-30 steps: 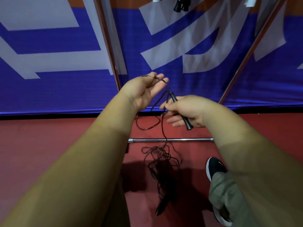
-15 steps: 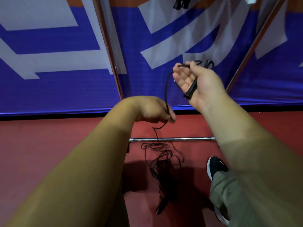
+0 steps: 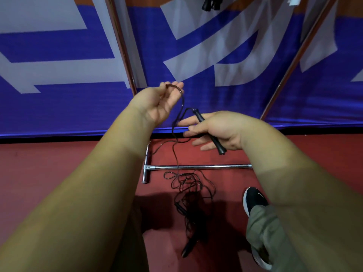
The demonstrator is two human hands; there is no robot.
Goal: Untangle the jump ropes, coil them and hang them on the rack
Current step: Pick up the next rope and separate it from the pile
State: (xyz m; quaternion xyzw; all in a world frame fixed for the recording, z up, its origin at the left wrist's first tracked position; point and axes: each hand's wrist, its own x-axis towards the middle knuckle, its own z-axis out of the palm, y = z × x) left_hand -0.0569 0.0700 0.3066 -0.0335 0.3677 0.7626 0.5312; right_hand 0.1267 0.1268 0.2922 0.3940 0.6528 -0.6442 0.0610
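Note:
My right hand (image 3: 214, 130) holds a black jump rope handle (image 3: 217, 143) in the crook of its thumb, with the fingers stretched out to the left. From the handle's top end a thin black cord (image 3: 181, 107) runs up to my left hand (image 3: 161, 105), which is raised higher and pinches a loop of it at the fingertips. The cord then drops to a tangled pile of ropes (image 3: 188, 185) on the red floor, where two more black handles (image 3: 179, 208) lie. The chrome rack (image 3: 206, 167) stands just behind the pile.
The rack's slanted uprights (image 3: 121, 46) rise in front of a blue and white banner (image 3: 59, 107). Black handles of hung ropes (image 3: 211, 3) show at the top edge. My black shoe (image 3: 253, 199) stands to the right of the pile.
My right hand has come down from its raised position with the handle. My left hand has risen from low by the cord, lifting a loop of it.

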